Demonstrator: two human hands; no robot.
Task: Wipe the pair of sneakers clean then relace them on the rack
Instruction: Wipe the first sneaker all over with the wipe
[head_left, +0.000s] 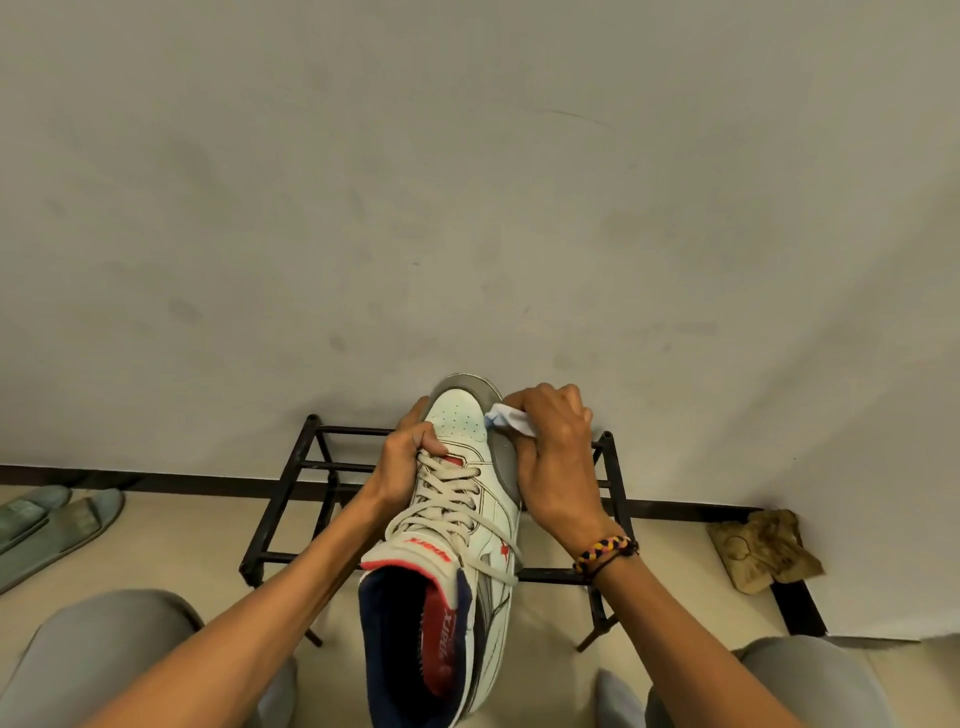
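- The white high-top sneaker is held up in the air over the rack, toe pointing away toward the wall, its collar and red-and-navy lining facing the person.
- Its off-white laces are threaded through the eyelets, with one loose end trailing down the right side of the shoe.
- The left hand grips the forefoot from the left, fingers curled around the shoe with the thumb near the top of the lacing, steadying it.
- The right hand pinches a small white cloth and presses it against the grey rubber edge by the toe on the shoe's right side; a braided wristband sits on that wrist.
- I'd judge this to be the wiping step, at work on the toe and sole edge of the first shoe. The second sneaker of the pair is not in sight.
- The next move likely calls for the left hand to turn the shoe so the cloth can reach the heel and the other flank, keeping a firm hold so the rubbing doesn't twist it loose.
- Relacing looks to be some way off.
- Beneath the shoe stands the black metal shoe rack, set against the pale wall.
- On the floor to the left lie grey-green slippers; to the right a crumpled brown paper bag lies by the wall.
- The person's grey-trousered knees frame the bottom of the view.
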